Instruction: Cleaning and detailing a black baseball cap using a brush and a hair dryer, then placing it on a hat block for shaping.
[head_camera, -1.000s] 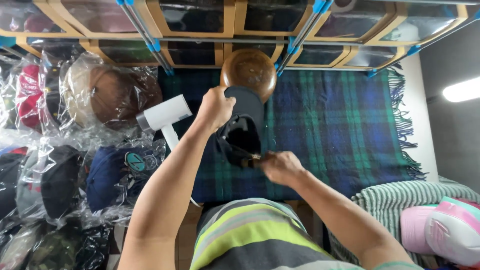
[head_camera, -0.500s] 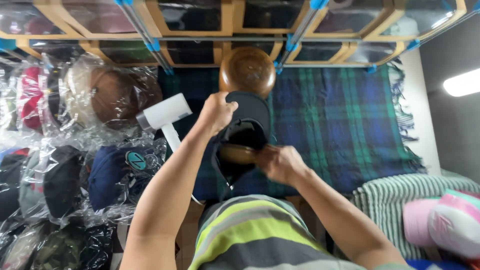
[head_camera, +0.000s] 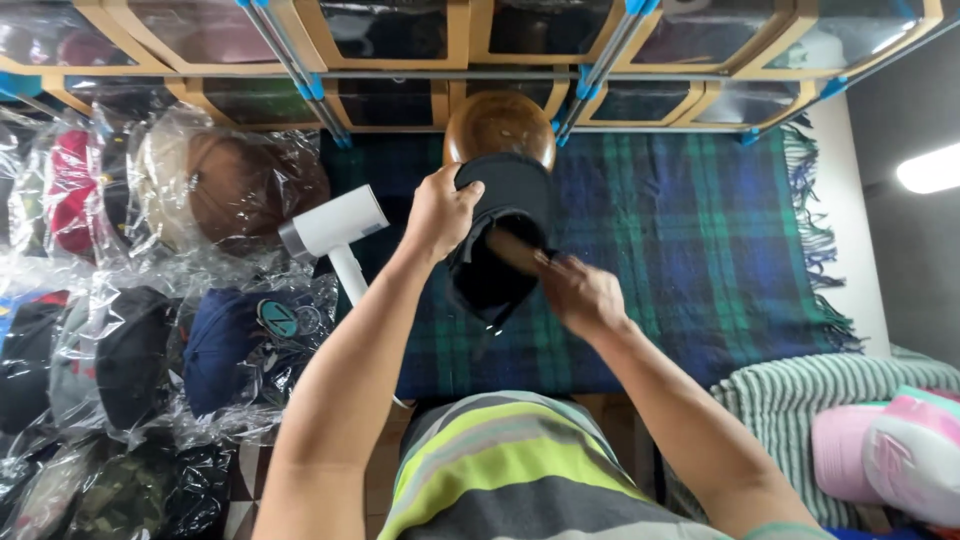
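A black cap (head_camera: 505, 245) hangs above a blue and green plaid blanket (head_camera: 680, 240). My left hand (head_camera: 440, 212) grips the cap at the left edge of its brim. My right hand (head_camera: 582, 292) holds a brown wooden tool (head_camera: 515, 250) whose front end reaches into the cap's opening. Just behind the cap stands a round brown wooden form (head_camera: 497, 122), partly hidden by the brim.
A white hair dryer (head_camera: 335, 232) lies left of the cap. Several caps in clear plastic bags (head_camera: 150, 320) pile up at the left. Wooden-framed clear boxes (head_camera: 400, 40) on a rack line the back. A striped green cloth (head_camera: 800, 385) and pink caps (head_camera: 890, 455) sit at right.
Both hands lifted the cap farther away, toward the wooden form. My right hand moved up and the wooden tool turned from lying crosswise to pointing into the cap.
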